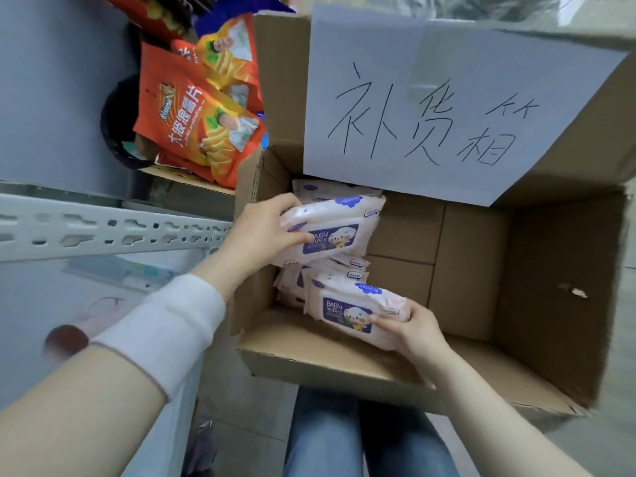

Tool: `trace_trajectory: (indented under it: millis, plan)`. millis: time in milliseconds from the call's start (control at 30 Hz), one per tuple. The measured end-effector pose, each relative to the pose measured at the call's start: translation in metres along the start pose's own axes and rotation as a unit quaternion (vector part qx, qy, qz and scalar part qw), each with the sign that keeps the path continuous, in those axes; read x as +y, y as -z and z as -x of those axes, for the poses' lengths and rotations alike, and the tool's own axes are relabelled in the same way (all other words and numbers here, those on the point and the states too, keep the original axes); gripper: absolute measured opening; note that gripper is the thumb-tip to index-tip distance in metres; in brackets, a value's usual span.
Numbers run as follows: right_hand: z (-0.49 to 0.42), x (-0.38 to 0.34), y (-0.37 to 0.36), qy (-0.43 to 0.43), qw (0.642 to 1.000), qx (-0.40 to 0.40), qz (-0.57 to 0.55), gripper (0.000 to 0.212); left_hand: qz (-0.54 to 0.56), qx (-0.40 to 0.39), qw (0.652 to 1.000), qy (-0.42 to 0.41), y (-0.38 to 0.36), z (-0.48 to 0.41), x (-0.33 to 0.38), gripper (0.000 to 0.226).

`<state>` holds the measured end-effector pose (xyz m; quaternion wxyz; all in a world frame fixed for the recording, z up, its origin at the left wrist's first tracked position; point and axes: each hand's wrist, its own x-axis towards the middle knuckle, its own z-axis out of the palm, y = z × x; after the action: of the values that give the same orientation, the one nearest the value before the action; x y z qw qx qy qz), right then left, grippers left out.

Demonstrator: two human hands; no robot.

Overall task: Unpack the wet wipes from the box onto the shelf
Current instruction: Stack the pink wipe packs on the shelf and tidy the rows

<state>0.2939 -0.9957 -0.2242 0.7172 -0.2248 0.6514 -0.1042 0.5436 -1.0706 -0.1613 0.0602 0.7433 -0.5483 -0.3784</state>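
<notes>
Wet wipes [299, 280] are lying stacked against the left wall inside the box [327, 359]. The left grip [265, 232] is clasping one pack [330, 232] by its short end above that stack. The right grip [413, 332] is pinching a second pack [354, 311] near the box's front wall. This step is likely calling for lifting both soft packs clear of the box's left flap, then swinging them flat toward the shelf [103, 228] left of the box.

Box [550, 270] R half free; wipe packs [344, 266] crowd L side.
</notes>
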Motion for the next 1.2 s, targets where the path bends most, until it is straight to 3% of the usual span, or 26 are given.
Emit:
trace_trajectory:
  millis: [133, 200, 333, 433, 533, 600, 667, 867, 1100, 1200]
  plan:
    - [0.052, -0.022, 0.046, -0.003, 0.999, -0.020, -0.035, 0.079, 0.166, 0.066, 0.983, 0.049, 0.038, 0.059, 0.022, 0.024]
    - [0.076, -0.028, 0.068, 0.017, 0.998, -0.037, -0.046, 0.090, 0.250, 0.091, 0.962, 0.057, 0.055, 0.094, 0.037, 0.026]
    - [0.136, -0.032, 0.092, 0.079, 0.977, -0.098, -0.170, 0.066, 0.381, 0.213, 0.899, 0.043, 0.074, 0.178, 0.075, 0.021]
    - [0.189, -0.039, 0.100, 0.115, 0.965, -0.151, -0.178, 0.051, 0.464, 0.306, 0.829, 0.058, 0.084, 0.248, 0.100, 0.014]
    - [0.242, -0.042, 0.097, 0.105, 0.959, -0.184, -0.186, 0.051, 0.530, 0.357, 0.767, 0.062, 0.099, 0.320, 0.118, 0.034]
    - [0.277, -0.042, 0.087, 0.084, 0.958, -0.210, -0.177, 0.044, 0.563, 0.382, 0.731, 0.045, 0.111, 0.367, 0.127, 0.027]
    - [0.312, -0.039, 0.072, 0.075, 0.955, -0.240, -0.157, 0.034, 0.581, 0.409, 0.703, 0.037, 0.121, 0.416, 0.134, 0.007]
    - [0.407, -0.009, 0.005, 0.101, 0.936, -0.336, -0.037, 0.032, 0.567, 0.508, 0.648, 0.024, 0.138, 0.574, 0.115, 0.011]
    - [0.506, 0.078, -0.093, 0.166, 0.863, -0.453, 0.148, 0.043, 0.529, 0.627, 0.571, 0.018, 0.113, 0.780, 0.038, 0.019]
    - [0.546, 0.124, -0.137, 0.175, 0.839, -0.470, 0.211, 0.083, 0.510, 0.670, 0.537, 0.053, 0.086, 0.869, -0.001, 0.010]
